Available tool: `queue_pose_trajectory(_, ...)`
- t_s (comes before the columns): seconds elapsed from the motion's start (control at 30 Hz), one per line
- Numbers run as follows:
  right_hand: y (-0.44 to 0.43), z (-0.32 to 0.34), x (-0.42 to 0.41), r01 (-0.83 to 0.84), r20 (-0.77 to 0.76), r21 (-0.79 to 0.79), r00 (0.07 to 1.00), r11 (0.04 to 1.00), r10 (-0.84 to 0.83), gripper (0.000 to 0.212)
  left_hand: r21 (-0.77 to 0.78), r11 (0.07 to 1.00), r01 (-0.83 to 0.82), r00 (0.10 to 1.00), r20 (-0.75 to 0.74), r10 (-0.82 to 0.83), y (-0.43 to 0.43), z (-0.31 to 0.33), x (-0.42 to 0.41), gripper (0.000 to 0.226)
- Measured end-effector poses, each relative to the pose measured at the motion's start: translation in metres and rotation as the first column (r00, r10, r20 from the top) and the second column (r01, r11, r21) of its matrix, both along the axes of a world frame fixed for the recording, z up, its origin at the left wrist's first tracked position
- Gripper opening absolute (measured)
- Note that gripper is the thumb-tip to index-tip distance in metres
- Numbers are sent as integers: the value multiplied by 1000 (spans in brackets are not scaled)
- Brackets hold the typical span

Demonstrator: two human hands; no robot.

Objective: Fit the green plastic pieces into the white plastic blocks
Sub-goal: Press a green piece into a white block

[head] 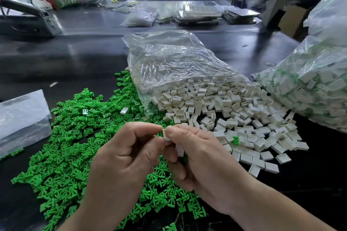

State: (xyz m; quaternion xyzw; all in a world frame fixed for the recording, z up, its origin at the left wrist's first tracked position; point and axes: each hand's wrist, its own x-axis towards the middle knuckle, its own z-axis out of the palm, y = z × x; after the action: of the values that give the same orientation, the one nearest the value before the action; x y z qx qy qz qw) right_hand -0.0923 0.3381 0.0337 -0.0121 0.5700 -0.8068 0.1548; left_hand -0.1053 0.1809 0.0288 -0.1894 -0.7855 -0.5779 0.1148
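The left hand (122,157) and the right hand (199,157) meet at lower centre of the frame, both grasping one white plastic block (166,135) between thumb and forefinger. The block sits right between the two sets of fingertips. At its left edge, against the left fingertips, a sliver of a green plastic piece (159,133) shows; how far it is seated in the block cannot be told. A second white block (179,149) is tucked against the curled fingers of the right hand, just below the first.

All of this is above a black table (84,58). At the right edge of the frame a large clear bag (319,65) bulges with white blocks that show green inside. At centre a crumpled open bag (169,62) lies on its side, and a pile of white blocks (244,118) spills from its mouth toward the lower right. A pile of green pieces (62,148) spreads across the lower left and runs under both hands, touching the white pile near the bag's mouth. A flat plastic bag (22,118) lies at the left edge. One stray white block (124,110) rests on the green pile, and one stray green piece (235,140) sits among the white blocks
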Motion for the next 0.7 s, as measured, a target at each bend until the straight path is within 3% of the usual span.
queue_pose_trajectory(0.07,0,0,-1,4,0,9,1000,1000,-4,32,-84,995,-54,995,-94,46,-1,2,0,18)
queue_pose_trajectory(0.2,-2,-1,-1,25,4,-54,1000,998,-24,29,-111,990,-82,988,-142,66,-1,4,0,21)
queue_pose_trajectory(0.33,-2,0,-5,68,105,-385,994,920,-29,24,-176,975,-136,985,-128,114,-3,2,-2,35)
queue_pose_trajectory(0.47,-2,2,-5,71,141,-580,990,811,14,33,-438,895,-85,986,-167,12,6,-6,-4,53)
queue_pose_trajectory(0.6,-4,1,-2,52,135,-613,990,788,41,37,-487,868,-101,980,-197,3,8,-10,-5,45)
queue_pose_trajectory(0.7,-6,-2,-2,78,157,-580,988,811,17,37,-514,843,-160,924,-377,-55,7,-10,-9,38)
